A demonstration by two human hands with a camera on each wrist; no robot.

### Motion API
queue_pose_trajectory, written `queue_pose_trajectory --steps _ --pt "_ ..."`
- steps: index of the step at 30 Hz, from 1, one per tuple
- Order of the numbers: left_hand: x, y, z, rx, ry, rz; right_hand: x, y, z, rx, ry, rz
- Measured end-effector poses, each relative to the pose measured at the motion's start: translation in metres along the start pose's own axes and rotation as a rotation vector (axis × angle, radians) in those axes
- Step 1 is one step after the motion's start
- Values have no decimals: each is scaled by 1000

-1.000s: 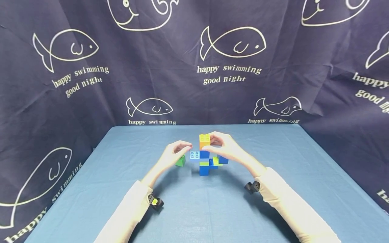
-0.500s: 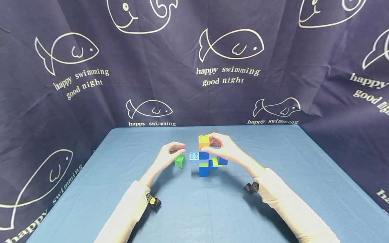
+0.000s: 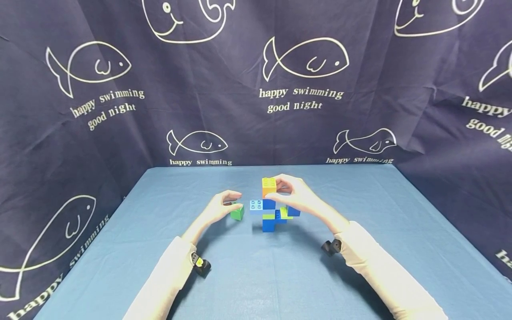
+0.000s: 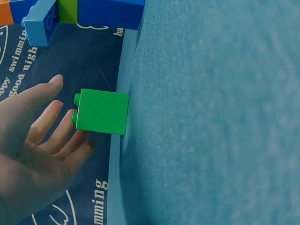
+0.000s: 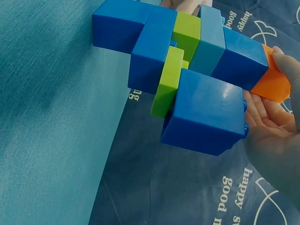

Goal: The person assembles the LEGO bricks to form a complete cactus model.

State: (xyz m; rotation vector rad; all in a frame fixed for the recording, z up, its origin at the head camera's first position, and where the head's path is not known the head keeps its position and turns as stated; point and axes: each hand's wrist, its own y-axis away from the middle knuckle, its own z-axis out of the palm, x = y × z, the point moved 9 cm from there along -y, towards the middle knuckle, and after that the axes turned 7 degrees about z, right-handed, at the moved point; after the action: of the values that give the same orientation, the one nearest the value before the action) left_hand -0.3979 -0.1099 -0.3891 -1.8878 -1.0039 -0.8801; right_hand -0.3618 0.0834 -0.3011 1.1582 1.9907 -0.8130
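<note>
A tower of toy building bricks stands on the table, with dark blue bricks [image 5: 206,108], lime green pieces [image 5: 186,40] and a light blue brick [image 3: 256,207] that juts out to the left. At its top is an orange brick [image 3: 269,188], which my right hand [image 3: 298,193] pinches between thumb and fingers. A separate green brick [image 4: 102,111] stands on the table left of the tower, studs up. Over and beside it my left hand [image 3: 219,207] hovers, thumb and fingers spread apart. In the left wrist view the fingers are close behind the studs; whether they touch cannot be told.
A blue cloth [image 3: 256,275] covers the table. Dark curtains [image 3: 240,111] with white fish drawings and lettering hang behind and at both sides. A black wrist camera [image 3: 202,266] sits on the left wrist, another black camera [image 3: 331,247] on the right.
My left hand has moved left, away from the light blue brick, and down to the green brick. The right hand stays on the orange brick, and the tower has not moved.
</note>
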Motion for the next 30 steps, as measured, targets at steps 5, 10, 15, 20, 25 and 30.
queue_pose_trajectory --steps 5,10,15,20,25,30 --pt "-14 0 3 -52 0 -28 -24 12 -3 -5 11 -2" --pt "-16 2 8 -123 -27 -32 -31 16 -4 -9 7 -12" --pt "-16 2 11 -163 -37 -16 -31 16 -5 -2 3 -11" --pt "-20 5 10 -165 -45 -78 -32 15 -4 -2 2 -3" --pt "-26 6 6 -144 -85 -140 -32 15 -4 -5 -13 -13" --pt "-27 7 4 -121 -81 -163 -25 12 -3 -5 -24 -18"
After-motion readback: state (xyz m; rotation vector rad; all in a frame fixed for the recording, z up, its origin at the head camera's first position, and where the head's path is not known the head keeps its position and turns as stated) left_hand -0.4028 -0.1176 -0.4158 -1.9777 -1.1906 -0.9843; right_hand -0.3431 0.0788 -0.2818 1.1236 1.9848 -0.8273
